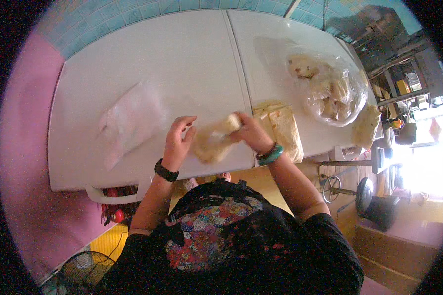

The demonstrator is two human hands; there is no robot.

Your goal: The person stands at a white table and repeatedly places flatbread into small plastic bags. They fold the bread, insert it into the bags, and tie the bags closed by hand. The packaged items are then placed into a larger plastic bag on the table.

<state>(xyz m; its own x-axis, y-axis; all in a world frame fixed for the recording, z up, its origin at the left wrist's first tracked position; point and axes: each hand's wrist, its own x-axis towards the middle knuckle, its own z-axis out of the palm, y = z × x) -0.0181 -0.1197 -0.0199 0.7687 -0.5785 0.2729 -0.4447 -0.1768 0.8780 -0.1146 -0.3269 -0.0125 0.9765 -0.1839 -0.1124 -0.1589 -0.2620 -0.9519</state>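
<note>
A pale flatbread [212, 145], blurred by motion, hangs over the near edge of the white table from my right hand [251, 133]. The fingers pinch its rolled or folded upper end. To its left, my left hand [179, 138] is raised with thumb and fingers apart, and nothing shows between them. Beside my right wrist lies a stack of folded flatbreads [286, 129], partly hidden by my hand and forearm. A flat, whitish plastic bag [133, 120] rests on the table left of my left hand.
A clear plastic bag [336, 88] with several bread pieces sits at the right. Another flatbread [367, 125] lies at the table's right edge. A seam crosses the white table [170, 51]. A white chair [114, 197] touches the near left side; a wire fan guard [85, 267] stands below.
</note>
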